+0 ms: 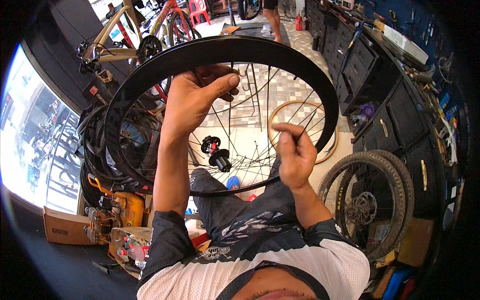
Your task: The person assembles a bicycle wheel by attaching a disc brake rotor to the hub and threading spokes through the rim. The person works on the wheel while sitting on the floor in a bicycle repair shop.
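Observation:
A black deep-rim bicycle wheel stands tilted in front of my body, above my lap. Its black hub with a red band hangs among thin black spokes, some loose or crossing. My left hand reaches through the wheel to the inner side of the upper rim. Its thumb and fingers pinch together beside a spoke end; a small yellowish bit shows at the tips, too small to name. My right hand is raised over the wheel's right side, thumb and index finger close together, other fingers curled. What they hold, if anything, is hidden.
Two knobby-tyred wheels lean at the right against black drawer cabinets. A tan-edged tyre lies on the tiled floor. To the left are piled black tyres, a yellow machine and a bike frame. Another person's legs stand farther back.

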Tool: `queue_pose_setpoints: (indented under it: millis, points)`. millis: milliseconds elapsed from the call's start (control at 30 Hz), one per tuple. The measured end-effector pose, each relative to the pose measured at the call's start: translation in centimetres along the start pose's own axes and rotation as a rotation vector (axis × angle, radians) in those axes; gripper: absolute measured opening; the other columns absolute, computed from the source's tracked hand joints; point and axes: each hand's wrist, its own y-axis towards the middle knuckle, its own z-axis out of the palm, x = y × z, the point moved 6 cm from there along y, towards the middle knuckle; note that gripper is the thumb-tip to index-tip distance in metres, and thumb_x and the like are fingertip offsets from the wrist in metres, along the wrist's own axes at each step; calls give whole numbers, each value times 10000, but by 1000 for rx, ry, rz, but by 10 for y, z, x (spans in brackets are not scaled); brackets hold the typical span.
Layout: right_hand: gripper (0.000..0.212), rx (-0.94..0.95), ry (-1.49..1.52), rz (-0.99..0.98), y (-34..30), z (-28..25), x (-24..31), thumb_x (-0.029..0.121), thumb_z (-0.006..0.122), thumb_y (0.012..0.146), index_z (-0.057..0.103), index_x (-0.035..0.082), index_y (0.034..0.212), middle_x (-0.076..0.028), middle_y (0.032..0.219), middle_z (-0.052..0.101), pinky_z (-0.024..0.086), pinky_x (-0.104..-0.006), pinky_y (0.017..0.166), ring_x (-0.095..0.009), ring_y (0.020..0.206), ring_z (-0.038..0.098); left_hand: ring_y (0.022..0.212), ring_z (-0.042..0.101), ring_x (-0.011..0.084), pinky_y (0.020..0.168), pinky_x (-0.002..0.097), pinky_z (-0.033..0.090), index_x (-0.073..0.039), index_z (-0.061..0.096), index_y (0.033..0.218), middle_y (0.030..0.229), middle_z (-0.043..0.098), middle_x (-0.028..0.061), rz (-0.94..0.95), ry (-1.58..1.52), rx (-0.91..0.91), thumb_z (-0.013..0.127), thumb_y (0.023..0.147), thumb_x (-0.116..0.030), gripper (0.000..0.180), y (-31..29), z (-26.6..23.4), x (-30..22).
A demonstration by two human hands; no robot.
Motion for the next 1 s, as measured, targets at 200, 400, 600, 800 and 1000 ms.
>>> queue_pose_setpoints:
  millis: [200,400,600,800,1000]
  points:
    - [483,268,396,4,5,42,2,387,438,1119,621,-60,1112,42,629,400,306,-213,523,-47,541,327,780,721,205,679,333,590,69,714,1037,898,739,131,-16,14,-1,824,877,-158,299,-1,-3,1]
    - [487,334,669,91,-37,25,-53,452,431,1092,609,13,1203,14,650,380,309,-254,488,-69,539,315,761,716,208,675,336,584,69,713,1019,877,740,136,4,-3,-3,830,869,-143,285,-1,-2,-1]
    - [498,516,475,-145,-47,34,10,467,455,1091,711,79,912,-13,591,370,303,-344,450,-173,470,374,763,715,203,661,334,587,51,704,1026,883,737,130,10,-15,7,828,871,-126,266,-3,3,-4]
    - [270,828,296,-532,-59,72,48,267,623,997,682,51,847,-47,613,412,320,-394,439,-239,479,434,770,715,198,655,332,587,36,697,1043,903,737,122,-7,-3,15,830,873,-125,269,-3,0,-2]
    - [330,582,316,-510,-41,8,98,350,538,1048,662,88,890,-27,625,434,318,-323,434,-183,475,416,787,711,183,676,318,585,36,701,1068,919,741,116,-27,28,20,825,886,-150,288,-3,-1,-1]
